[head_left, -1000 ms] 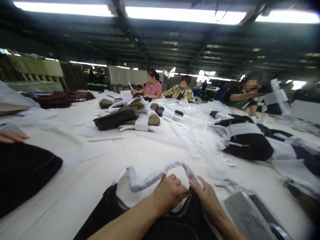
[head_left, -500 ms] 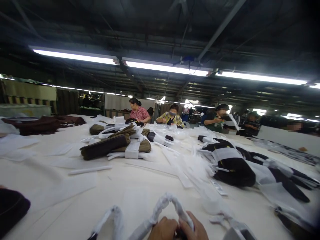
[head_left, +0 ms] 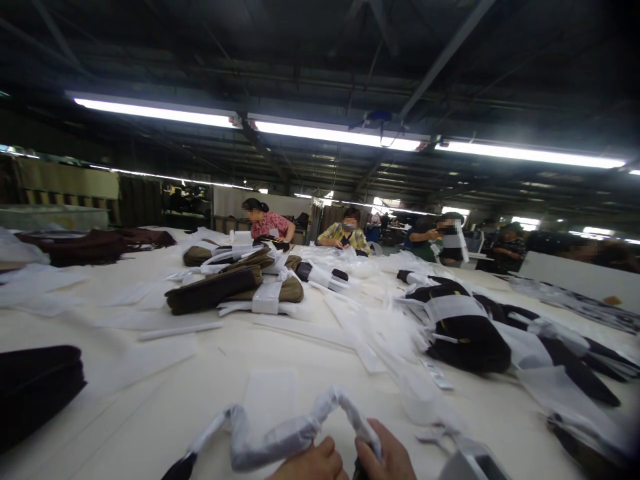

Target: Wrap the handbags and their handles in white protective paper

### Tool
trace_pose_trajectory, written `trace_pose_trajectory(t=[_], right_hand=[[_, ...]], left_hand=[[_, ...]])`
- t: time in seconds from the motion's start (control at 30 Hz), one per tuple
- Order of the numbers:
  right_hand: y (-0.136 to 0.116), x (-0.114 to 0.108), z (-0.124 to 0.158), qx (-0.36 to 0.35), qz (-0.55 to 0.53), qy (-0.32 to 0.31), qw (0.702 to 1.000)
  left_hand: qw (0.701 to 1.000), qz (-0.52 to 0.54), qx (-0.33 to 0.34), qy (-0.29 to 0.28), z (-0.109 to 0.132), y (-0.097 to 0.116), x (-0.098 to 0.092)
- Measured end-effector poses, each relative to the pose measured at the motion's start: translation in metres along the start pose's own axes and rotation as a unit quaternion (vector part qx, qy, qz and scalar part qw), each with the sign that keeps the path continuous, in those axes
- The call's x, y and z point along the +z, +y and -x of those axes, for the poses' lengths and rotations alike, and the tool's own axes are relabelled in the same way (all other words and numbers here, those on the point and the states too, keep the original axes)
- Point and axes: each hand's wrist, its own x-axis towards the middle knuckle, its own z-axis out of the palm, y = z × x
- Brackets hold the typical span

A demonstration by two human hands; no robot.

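A long strap (head_left: 280, 440) wrapped in crinkled white film bends in a zigzag across the near edge of the table. My right hand (head_left: 387, 453) grips its right end, thumb and fingers closed, with a dark piece showing under the thumb. Against the strap's lower side, my left hand (head_left: 313, 461) has its fingers curled; what lies inside them is hidden. To the left, the strap's film narrows toward a dark end (head_left: 181, 467). A grey-white box-like object (head_left: 473, 460), perhaps a tape dispenser, stands right of my right hand.
Olive bags (head_left: 220, 290) with white bands lie mid-table, and black banded bags (head_left: 465, 340) to the right. A dark fabric item (head_left: 37, 387) sits at the left edge. White sheets (head_left: 135, 360) and clear film (head_left: 385, 327) are scattered about. Several people work across the table.
My left hand has moved left and down, apart from my right hand. More of the wrapped strap shows, its left part raised into view. The dark item at left shows more.
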Motion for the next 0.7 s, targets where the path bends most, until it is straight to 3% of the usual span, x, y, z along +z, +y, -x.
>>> trace_pose_trajectory(t=[0.1,0.2,0.3,0.4,0.47,0.57,0.6,0.7], right_hand=[[-0.006,-0.012,0.006,-0.039,0.000,-0.025,0.999],[-0.006,-0.021,0.008,-0.055,0.025,-0.079,0.995],[0.001,-0.022,0.006,-0.059,0.044,-0.136,0.988],[0.002,-0.022,0.004,-0.068,0.066,-0.176,0.980],[-0.011,-0.025,0.002,-0.094,0.117,-0.145,0.978],[-0.049,-0.030,0.002,-0.189,0.181,-0.096,0.960],[-0.063,-0.029,0.004,-0.222,0.183,-0.134,0.948],[-0.090,-0.019,0.012,-0.254,0.158,-0.355,0.886]], left_hand=[[0.997,0.064,0.009,-0.046,0.025,-0.006,-0.039],[0.983,0.134,0.001,-0.129,0.052,-0.018,-0.076],[0.968,0.164,-0.013,-0.190,0.074,-0.028,-0.095],[0.959,0.176,-0.040,-0.219,0.088,-0.029,-0.097],[0.956,0.176,-0.060,-0.225,0.090,-0.024,-0.093],[0.955,0.173,-0.083,-0.226,0.085,-0.015,-0.082],[0.955,0.174,-0.085,-0.227,0.082,-0.012,-0.079],[0.952,0.179,-0.083,-0.235,0.075,-0.005,-0.073]])
